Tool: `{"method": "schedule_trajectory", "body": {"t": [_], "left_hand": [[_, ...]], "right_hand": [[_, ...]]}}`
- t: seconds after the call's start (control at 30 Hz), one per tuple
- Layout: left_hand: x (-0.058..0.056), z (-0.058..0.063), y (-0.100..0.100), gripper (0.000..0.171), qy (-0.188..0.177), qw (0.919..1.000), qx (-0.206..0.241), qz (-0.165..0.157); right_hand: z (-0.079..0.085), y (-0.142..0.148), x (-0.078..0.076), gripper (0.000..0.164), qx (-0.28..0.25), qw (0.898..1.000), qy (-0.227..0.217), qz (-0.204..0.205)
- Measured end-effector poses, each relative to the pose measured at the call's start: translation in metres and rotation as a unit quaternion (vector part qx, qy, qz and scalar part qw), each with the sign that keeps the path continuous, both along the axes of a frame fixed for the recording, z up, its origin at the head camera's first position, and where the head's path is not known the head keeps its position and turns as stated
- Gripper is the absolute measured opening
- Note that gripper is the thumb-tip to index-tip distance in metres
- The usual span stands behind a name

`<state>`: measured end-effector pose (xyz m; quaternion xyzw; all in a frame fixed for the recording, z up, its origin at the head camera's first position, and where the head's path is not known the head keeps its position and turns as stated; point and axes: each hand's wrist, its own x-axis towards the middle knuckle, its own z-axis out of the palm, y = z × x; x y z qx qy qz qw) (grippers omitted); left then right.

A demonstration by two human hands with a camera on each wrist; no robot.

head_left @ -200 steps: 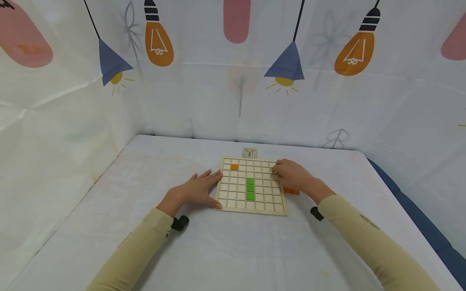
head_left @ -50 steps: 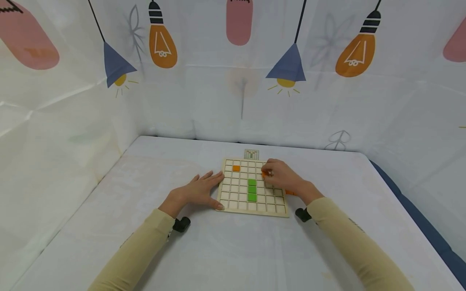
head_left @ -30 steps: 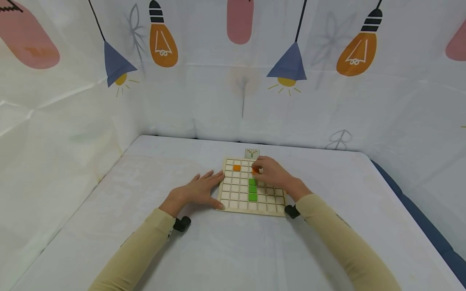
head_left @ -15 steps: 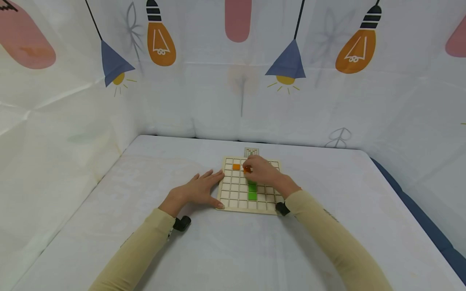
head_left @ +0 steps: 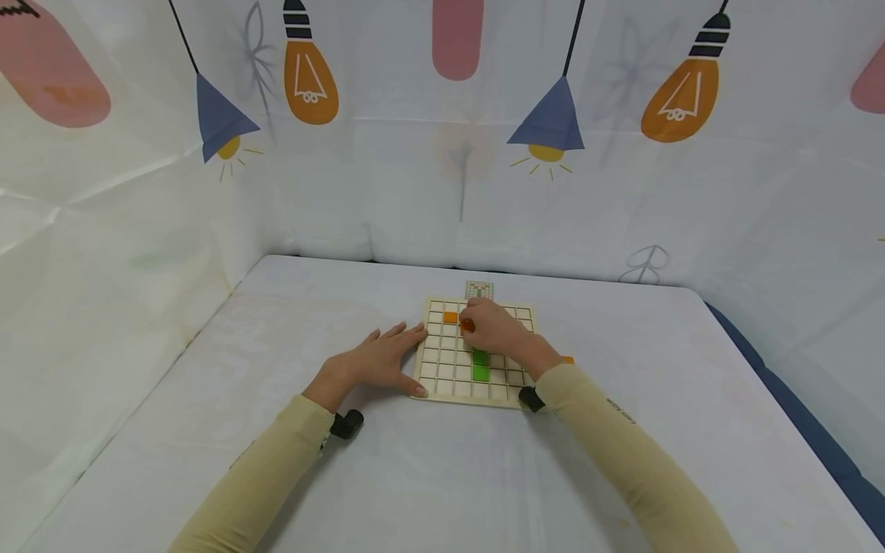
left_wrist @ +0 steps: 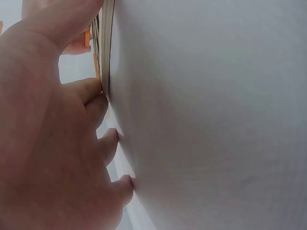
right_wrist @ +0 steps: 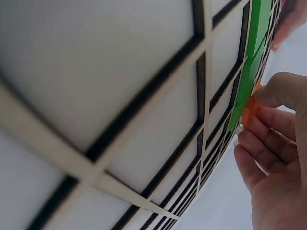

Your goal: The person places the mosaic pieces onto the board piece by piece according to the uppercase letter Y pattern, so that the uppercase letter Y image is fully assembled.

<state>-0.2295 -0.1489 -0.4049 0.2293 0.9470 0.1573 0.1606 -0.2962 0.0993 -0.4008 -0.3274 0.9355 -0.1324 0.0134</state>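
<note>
My right hand [head_left: 496, 329] pinches an orange square tile [head_left: 466, 326] between thumb and fingertips, over the upper part of the wooden grid board [head_left: 444, 372]. In the right wrist view the same orange tile [right_wrist: 250, 109] is close over the grid, beyond the green tiles [right_wrist: 248, 72]. Another orange tile [head_left: 450, 317] lies in a cell just left of the fingers. Below the right hand, green tiles [head_left: 480, 373] sit in a column, the upper end hidden. My left hand [head_left: 373, 361] is spread with straight fingers, fingertips and thumb at the board's left edge [left_wrist: 108, 48].
A small pattern card [head_left: 479, 289] lies behind the board's far edge. Right of the board an orange tile [head_left: 568, 359] shows past the right forearm, which hides what lies beside it. A printed cloth wall [head_left: 408, 192] stands behind the white table [head_left: 387, 476].
My right hand has moved left across the board from its right edge, carrying the orange tile towards the other orange tile. The left hand has stayed at the board's left edge.
</note>
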Motion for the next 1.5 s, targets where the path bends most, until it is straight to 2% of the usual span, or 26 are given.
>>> {"method": "schedule_trajectory", "body": {"t": [0.33, 0.8, 1.5], "left_hand": [[-0.0033, -0.0039, -0.0013, 0.111, -0.003, 0.9999, -0.011, 0.001], [-0.0001, -0.0027, -0.0010, 0.111, -0.002, 1.0000, 0.005, 0.001], [-0.0003, 0.0000, 0.0007, 0.110, -0.006, 0.9999, -0.010, 0.004]], "right_hand": [[0.0004, -0.0031, 0.0041, 0.021, 0.004, 1.000, 0.013, 0.013], [-0.0001, -0.0035, 0.0049, 0.024, 0.006, 0.999, 0.023, 0.023], [0.0004, 0.0008, 0.0032, 0.023, 0.018, 0.998, 0.035, 0.044]]}}
